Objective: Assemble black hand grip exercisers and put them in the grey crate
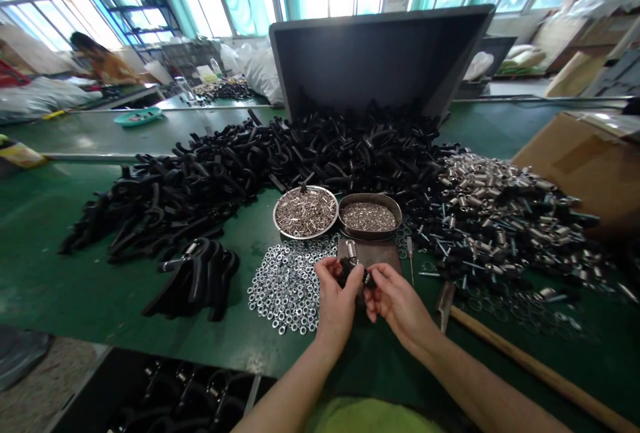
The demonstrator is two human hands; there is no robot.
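My left hand (336,296) is closed around a small black plastic part (345,274), with a silver coil spring (351,251) standing up from it. My right hand (395,303) pinches at the right end of this part, thumb and fingertips together; whether a small piece sits between them is hidden. Both hands are above the near edge of a brown-grey block (370,254). Just left of my left hand, silver nuts (285,289) lie spread on the green table. Behind the hands stand a round dish of small metal pins (306,213) and an oval tin of tiny metal pieces (369,217).
Black curved handles (200,173) are heaped across the back, before a large tilted dark bin (375,59). Springs and bolts (500,219) pile up at right, near a cardboard box (590,166). A hammer (530,353) and a screwdriver (411,256) lie right. Another person (107,63) sits far left.
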